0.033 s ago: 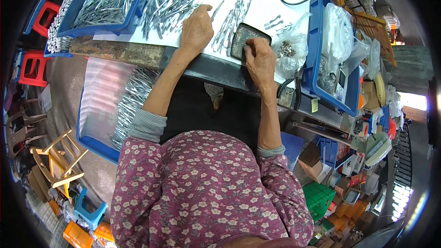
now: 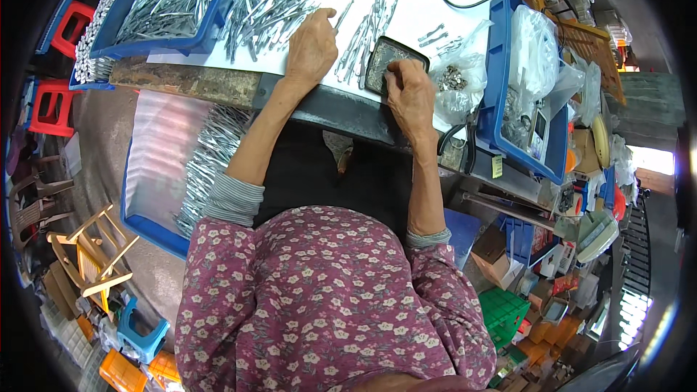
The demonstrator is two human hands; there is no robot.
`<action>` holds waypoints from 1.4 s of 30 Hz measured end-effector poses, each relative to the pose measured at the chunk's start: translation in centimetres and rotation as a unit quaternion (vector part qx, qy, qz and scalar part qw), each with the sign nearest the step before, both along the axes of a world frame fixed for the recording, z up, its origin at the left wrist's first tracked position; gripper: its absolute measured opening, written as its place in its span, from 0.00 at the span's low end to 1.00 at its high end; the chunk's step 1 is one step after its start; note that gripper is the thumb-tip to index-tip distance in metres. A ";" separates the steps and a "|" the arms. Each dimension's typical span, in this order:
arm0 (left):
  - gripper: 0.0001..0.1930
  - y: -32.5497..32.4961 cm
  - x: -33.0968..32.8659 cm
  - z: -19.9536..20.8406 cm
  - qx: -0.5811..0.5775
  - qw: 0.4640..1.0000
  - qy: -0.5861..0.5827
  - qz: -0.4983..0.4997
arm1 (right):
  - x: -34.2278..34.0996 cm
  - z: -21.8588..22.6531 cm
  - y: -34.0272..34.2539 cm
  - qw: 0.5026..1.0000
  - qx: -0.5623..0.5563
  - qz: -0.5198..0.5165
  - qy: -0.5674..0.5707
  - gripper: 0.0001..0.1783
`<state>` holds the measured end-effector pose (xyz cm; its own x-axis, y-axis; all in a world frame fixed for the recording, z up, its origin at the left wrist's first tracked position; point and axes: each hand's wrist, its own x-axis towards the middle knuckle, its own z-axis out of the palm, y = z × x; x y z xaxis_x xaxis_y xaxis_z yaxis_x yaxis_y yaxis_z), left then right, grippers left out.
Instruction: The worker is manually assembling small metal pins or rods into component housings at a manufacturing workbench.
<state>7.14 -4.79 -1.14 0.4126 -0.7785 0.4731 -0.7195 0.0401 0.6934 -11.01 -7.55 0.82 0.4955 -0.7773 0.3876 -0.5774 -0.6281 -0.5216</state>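
Observation:
My left hand [image 2: 312, 49] rests on the white work surface [image 2: 428, 0] with its fingers curled. A thin silvery metal strip [image 2: 345, 16] sticks out beside its fingers; whether they hold it is hidden. To the left lies a loose pile of metal strips [image 2: 268, 14], and a narrower bunch [image 2: 369, 25] lies between my hands. My right hand [image 2: 412, 94] has thumb and forefinger pinched together over a small dark-rimmed tray [image 2: 379, 65]. Anything in that pinch is too small to make out. Next to it sits a clear plastic bag [image 2: 465, 76] with small metal parts.
A blue bin [image 2: 174, 0] full of metal strips stands at the far left. On the right, another blue bin [image 2: 494, 94] holds plastic bags. Black-handled pliers [image 2: 470, 147] hang at the table edge. Below left is a blue crate [image 2: 156, 236] with more strips.

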 end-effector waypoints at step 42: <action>0.10 -0.2 -6.5 2.0 0.023 0.915 0.362 -0.176 | -0.2 0.7 0.4 0.996 0.019 -0.007 -0.089 0.03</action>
